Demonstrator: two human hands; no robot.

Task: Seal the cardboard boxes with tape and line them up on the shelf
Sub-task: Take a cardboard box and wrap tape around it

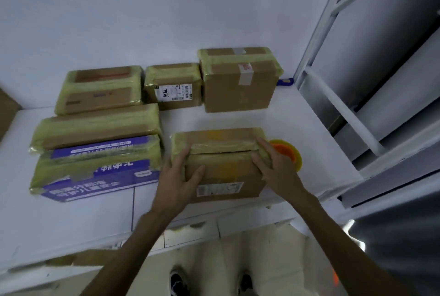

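Taped cardboard box [221,169], on white shelf [238,119]: left hand [177,176] grips its left end, right hand [276,164] its right end. Tape roll [291,153] just right of it. Five taped boxes [97,126] left and behind.

Gripped box [221,172]: matt brown cardboard, bare on front face between left hand [178,176] and right hand [273,164]. Top and edges under fingers wrapped in glossy, wrinkled yellowish tape film. Label [219,188] below grip: smooth white paper. Tape roll [296,160] just right of grip: shiny translucent yellow, orange plastic core. Blue box [100,181] left of grip: printed cardboard, slight sheen. Shelf [238,119] beyond grip: smooth matt white. Frame [319,33] well right of grip: painted metal.
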